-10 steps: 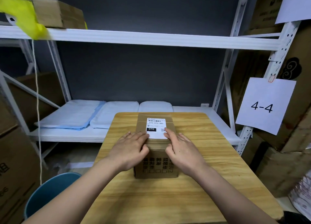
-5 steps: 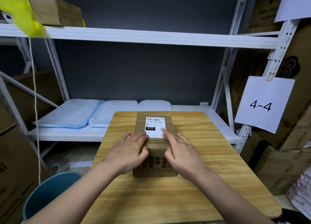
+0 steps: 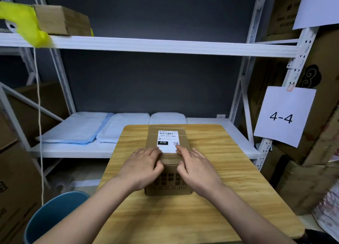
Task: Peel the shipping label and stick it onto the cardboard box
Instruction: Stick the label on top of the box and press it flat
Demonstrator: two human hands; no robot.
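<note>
A brown cardboard box [image 3: 167, 186] stands on a wooden table [image 3: 216, 198]. A white shipping label [image 3: 168, 140] with a barcode and a black "070" patch lies flat on the box's top. My left hand [image 3: 142, 167] rests palm down on the near left of the top, fingertips at the label's lower left corner. My right hand [image 3: 196, 168] lies on the near right, its index fingertip touching the label's lower right corner. Both hands have fingers spread and grip nothing.
A blue bin [image 3: 55, 216] stands left of the table. White shelving [image 3: 156, 45] behind holds folded pale blue cloths [image 3: 82, 128] and, higher up, a small carton [image 3: 62, 20] with yellow tape. Stacked cartons and a "4-4" sign [image 3: 283, 116] crowd the right.
Both hands stay pressed on the box top beside the label with barely any shift. The camera view has tilted slightly.
</note>
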